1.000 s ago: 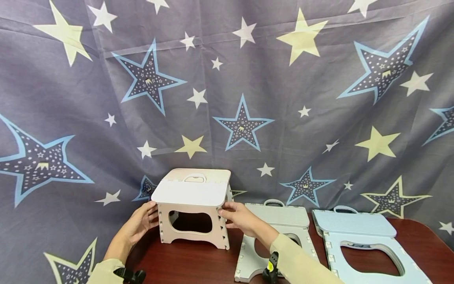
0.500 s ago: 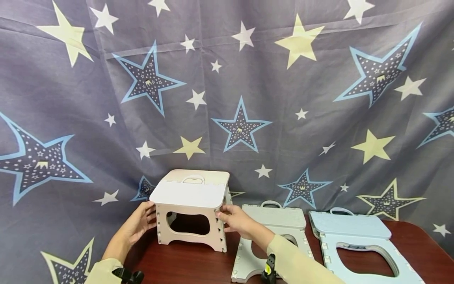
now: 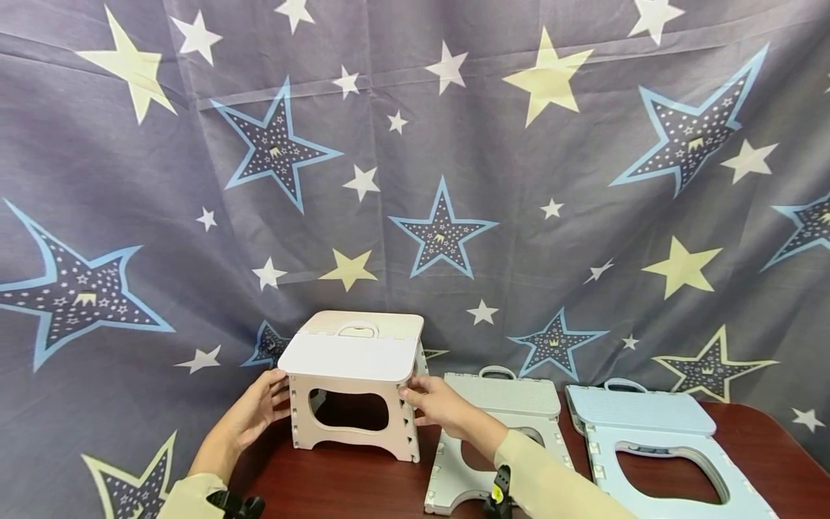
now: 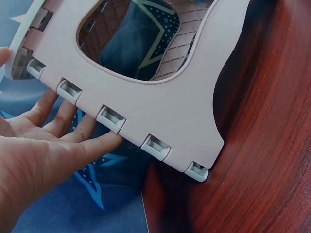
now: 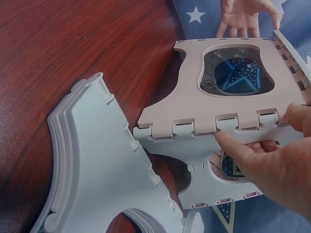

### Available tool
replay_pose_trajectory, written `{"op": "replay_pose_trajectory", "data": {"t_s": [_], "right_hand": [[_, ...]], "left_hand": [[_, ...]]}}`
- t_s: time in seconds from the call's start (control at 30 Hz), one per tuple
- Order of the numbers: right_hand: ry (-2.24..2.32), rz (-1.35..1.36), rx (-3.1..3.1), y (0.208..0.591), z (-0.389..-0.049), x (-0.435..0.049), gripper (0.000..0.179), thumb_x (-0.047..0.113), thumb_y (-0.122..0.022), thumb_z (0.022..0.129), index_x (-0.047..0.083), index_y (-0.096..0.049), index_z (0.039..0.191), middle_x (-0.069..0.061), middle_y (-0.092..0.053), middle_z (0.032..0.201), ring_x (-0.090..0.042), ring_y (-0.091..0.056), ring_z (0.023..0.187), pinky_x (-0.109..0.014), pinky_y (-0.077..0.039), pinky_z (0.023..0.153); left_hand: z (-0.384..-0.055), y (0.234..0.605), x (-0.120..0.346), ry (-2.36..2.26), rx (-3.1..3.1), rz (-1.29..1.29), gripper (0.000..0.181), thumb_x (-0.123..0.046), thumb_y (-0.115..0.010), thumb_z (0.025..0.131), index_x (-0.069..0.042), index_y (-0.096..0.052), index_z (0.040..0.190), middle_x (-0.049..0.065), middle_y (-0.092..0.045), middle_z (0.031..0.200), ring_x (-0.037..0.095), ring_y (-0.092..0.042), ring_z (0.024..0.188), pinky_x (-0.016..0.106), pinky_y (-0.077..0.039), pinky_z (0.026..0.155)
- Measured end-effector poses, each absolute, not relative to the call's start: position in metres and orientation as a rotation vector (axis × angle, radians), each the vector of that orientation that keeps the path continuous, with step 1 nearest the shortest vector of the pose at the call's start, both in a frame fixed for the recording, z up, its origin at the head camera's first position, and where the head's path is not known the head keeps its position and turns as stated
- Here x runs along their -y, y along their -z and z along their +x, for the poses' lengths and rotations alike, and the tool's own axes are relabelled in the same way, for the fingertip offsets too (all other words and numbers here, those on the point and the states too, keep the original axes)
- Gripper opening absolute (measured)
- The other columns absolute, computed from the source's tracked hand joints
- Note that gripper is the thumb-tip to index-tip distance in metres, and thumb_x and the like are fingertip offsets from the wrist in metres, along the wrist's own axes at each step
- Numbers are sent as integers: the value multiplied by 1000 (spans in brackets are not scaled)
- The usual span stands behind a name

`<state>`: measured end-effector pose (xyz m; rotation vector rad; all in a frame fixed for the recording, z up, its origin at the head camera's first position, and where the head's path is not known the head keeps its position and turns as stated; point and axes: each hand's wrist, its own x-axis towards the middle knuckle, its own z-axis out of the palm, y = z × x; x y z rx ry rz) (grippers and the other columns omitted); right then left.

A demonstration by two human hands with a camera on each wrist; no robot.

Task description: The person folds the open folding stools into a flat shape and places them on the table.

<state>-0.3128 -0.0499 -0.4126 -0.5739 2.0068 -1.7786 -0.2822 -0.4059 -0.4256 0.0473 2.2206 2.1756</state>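
Observation:
A pink and white folding step stool (image 3: 353,360) stands unfolded on the table, its top flat and its handle lying in the middle. My left hand (image 3: 254,407) touches the stool's left side; in the left wrist view its fingers (image 4: 60,116) reach fairly straight along the hinged edge, the thumb mostly cropped at the top corner. My right hand (image 3: 441,405) holds the right front edge. In the right wrist view the thumb (image 5: 297,118) is on the front face, the index finger lies along the side and other fingers bend behind it.
Right of the stool, a grey-green folding stool (image 3: 502,395) lies folded flat, partly under my right forearm. Farther right lies a light blue folded stool (image 3: 648,411). The dark red wooden table (image 3: 344,490) meets a star-patterned curtain (image 3: 454,144) behind.
The camera view shifts slightly. Both hands stay at the sides of the pink stool, which stands in the same place.

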Motion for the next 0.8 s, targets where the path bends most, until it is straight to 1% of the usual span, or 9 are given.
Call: {"op": "replay_pose_trajectory", "data": {"t_s": [0.07,0.17,0.23,0.27,0.33,0.47,0.63,0.73,0.8], "right_hand": [[1774,-575,-2006,412,-312,49,41,17,-53,107,-13,-50,135,-25,-56,135,-41,-54,130,-57,-53,98],[1768,-572,-2009,412,-312,49,42,17,-53,107,-12,-50,136,-24,-56,135,-41,-54,130,-57,-53,98],[1768,-571,-2011,412,-312,49,42,17,-53,107,-12,-50,136,-24,-56,135,-41,-54,130,-57,-53,98],[1769,-570,-2011,412,-312,49,42,17,-53,107,-12,-50,136,-25,-56,136,-41,-54,130,-58,-52,98],[1771,-570,-2009,412,-312,49,42,17,-53,107,-13,-49,136,-25,-56,136,-41,-54,131,-58,-52,99],[1776,-566,-2007,411,-311,49,42,17,-53,107,-13,-49,137,-25,-56,136,-41,-53,131,-58,-52,99],[1790,-548,-2007,412,-311,49,42,16,-53,106,-13,-48,137,-25,-56,136,-41,-53,131,-58,-52,99],[1802,-540,-1997,412,-311,50,43,16,-53,106,-13,-48,138,-26,-55,138,-42,-52,133,-59,-51,100],[1809,-536,-1991,413,-311,50,43,15,-54,106,-13,-47,138,-27,-54,138,-43,-52,133,-60,-50,100]], "left_hand": [[-283,425,405,-2172,-2222,46,47,-38,-31,107,-10,-32,145,5,-43,143,21,-48,128,45,-45,103],[-283,425,404,-2171,-2221,42,53,-38,-31,107,-6,-27,148,17,-33,154,27,-44,133,47,-44,105],[-283,425,404,-2165,-2219,49,56,-38,-30,107,-4,-24,151,21,-26,158,29,-42,135,48,-44,105],[-283,425,404,-2164,-2218,53,56,-38,-30,107,-4,-23,151,22,-25,158,29,-42,136,48,-44,106],[-283,426,405,-2166,-2214,60,55,-38,-30,107,-4,-24,150,19,-30,155,27,-43,134,48,-44,105],[-283,426,406,-2156,-2210,71,52,-37,-30,108,-7,-26,150,7,-40,146,20,-47,129,46,-45,105],[-284,427,408,-2122,-2215,100,54,-39,-30,109,-8,-24,152,1,-42,144,14,-48,127,45,-43,106],[-283,427,409,-2124,-2204,121,48,-39,-31,109,-14,-29,150,-6,-46,138,11,-50,124,45,-43,106],[-283,427,411,-2134,-2183,144,39,-38,-32,109,-21,-35,144,-13,-50,132,8,-52,121,45,-43,105]]}}
